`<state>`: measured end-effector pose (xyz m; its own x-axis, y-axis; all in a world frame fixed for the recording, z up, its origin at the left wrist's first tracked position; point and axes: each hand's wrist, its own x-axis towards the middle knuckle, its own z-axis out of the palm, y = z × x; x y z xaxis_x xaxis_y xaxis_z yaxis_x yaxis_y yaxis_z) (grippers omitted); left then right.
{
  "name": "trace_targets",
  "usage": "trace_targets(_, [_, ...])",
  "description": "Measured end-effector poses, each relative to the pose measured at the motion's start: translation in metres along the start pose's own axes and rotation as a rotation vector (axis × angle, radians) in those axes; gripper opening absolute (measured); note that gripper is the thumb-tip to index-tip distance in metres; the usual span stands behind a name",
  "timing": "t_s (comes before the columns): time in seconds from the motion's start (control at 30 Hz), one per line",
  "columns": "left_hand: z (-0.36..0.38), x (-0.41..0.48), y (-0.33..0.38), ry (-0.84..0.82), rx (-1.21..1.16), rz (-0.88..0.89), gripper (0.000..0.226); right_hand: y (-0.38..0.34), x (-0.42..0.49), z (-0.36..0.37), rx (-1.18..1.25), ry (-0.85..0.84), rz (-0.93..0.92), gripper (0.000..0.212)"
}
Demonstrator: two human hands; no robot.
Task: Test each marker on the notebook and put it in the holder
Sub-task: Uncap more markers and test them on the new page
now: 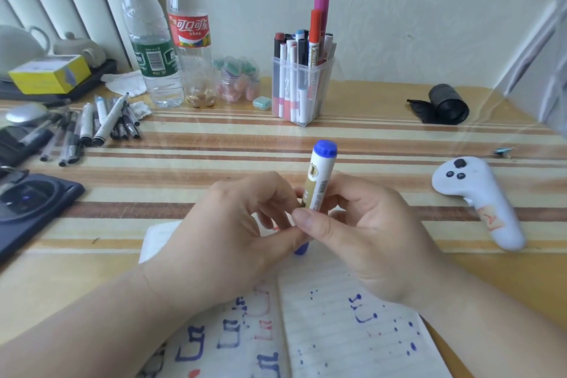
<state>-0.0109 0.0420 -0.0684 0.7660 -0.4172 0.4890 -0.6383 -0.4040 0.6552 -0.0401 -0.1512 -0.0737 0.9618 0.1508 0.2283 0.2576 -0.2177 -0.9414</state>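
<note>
While the blue marker stands almost upright above the open notebook, the left hand and the right hand both pinch its lower part; the holder stands far behind it.

Upright blue-capped marker above scribbled notebook, clear holder beyond

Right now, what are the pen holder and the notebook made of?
The holder looks like clear, glossy plastic: the markers show through its walls. The notebook looks like matte lined paper: blue ink has bled into fuzzy blotches on it.
</note>
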Motion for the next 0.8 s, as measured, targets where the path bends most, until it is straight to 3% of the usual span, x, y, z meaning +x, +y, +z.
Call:
trace_targets(0.1, [-0.001,0.001,0.003,-0.010,-0.053,-0.012,0.016,0.000,0.001,0.000,-0.040,0.030,-0.012,0.017])
trace_targets(0.27, [-0.006,0.000,0.004,0.107,-0.080,-0.037,0.008,-0.005,0.001,0.000,-0.010,0.035,-0.006,0.020])
trace_targets(0.57, [-0.008,0.003,-0.002,0.264,-0.159,-0.177,0.016,-0.025,-0.004,0.013,-0.093,0.048,0.065,0.028])
trace_targets(0.8, [-0.010,0.005,-0.008,0.329,-0.217,-0.189,0.014,-0.040,0.008,0.003,-0.240,0.104,0.100,0.014])
